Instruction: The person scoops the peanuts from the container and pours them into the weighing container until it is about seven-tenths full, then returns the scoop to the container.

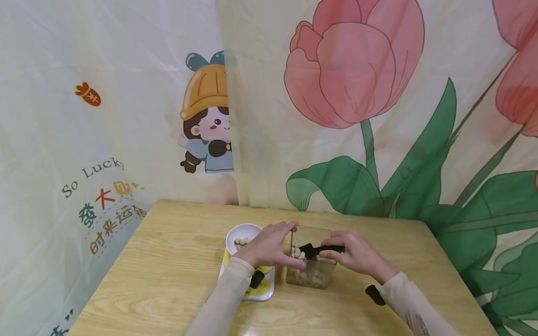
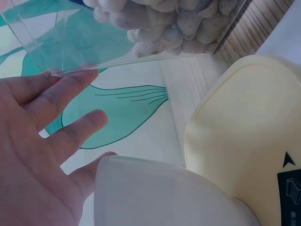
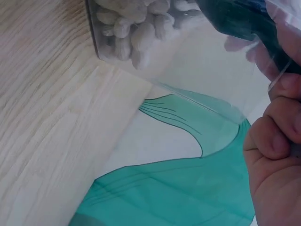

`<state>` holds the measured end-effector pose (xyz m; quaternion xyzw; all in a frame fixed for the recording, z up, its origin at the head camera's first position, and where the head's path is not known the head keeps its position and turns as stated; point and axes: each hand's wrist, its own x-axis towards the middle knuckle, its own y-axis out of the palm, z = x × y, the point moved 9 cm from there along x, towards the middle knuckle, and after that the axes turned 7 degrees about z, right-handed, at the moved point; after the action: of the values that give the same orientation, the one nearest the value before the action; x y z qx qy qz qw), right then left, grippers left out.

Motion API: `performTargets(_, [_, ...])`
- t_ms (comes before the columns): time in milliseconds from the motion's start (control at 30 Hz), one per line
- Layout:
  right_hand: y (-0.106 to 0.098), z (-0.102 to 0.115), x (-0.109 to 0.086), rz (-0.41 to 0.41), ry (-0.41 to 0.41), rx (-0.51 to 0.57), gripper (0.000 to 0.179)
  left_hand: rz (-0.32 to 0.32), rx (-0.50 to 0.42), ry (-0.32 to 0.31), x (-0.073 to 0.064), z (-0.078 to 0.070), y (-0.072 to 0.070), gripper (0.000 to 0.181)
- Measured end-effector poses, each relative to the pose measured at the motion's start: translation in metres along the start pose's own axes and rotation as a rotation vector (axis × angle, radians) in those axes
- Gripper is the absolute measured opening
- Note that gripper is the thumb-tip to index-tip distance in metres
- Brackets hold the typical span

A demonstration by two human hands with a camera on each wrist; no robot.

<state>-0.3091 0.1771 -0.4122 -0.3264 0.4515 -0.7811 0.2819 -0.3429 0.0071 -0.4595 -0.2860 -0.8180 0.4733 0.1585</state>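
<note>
A clear, open-topped box (image 1: 310,279) stands on the table, partly filled with pale, rounded nut-like pieces (image 3: 141,35). My left hand (image 1: 269,245) grips its left side, thumb across the front and fingers reaching to the back edge. In the left wrist view the fingertips (image 2: 87,77) touch the clear rim. My right hand (image 1: 354,250) holds a black scoop (image 1: 321,250) by its handle, with the scoop's head inside the box against the pieces. Beneath my left wrist, a white bowl (image 1: 233,233) with several pale pieces sits on a yellow-and-white scale-like device (image 1: 267,291).
The wooden table (image 1: 165,274) reaches back to a printed cloth (image 1: 263,111) with tulips and a cartoon figure. A black wrist-camera piece (image 1: 375,295) hangs by my right sleeve, and another (image 1: 257,279) at my left wrist overlaps the device.
</note>
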Motion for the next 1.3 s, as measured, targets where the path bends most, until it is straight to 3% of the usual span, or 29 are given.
performTargets(333, [0.004,-0.029,-0.031,-0.074,0.278,0.233,0.025,-0.013,0.007,0.023,0.0,0.0,0.001,0.116])
performTargets(467, [0.004,-0.029,-0.037,-0.11,0.299,0.281,0.025,-0.014,0.013,0.021,0.0,0.001,0.001,0.118])
performTargets(800, [0.003,-0.03,-0.047,-0.211,0.326,0.279,0.016,0.002,-0.016,-0.001,-0.002,0.001,0.001,0.12])
performTargets(1067, [0.005,-0.034,-0.06,-0.308,0.368,0.309,0.021,0.0,-0.018,0.0,-0.002,0.002,0.001,0.118])
performTargets(1300, [-0.003,-0.013,-0.063,-0.369,0.385,0.352,0.024,0.0,-0.027,-0.005,-0.003,0.0,0.0,0.119])
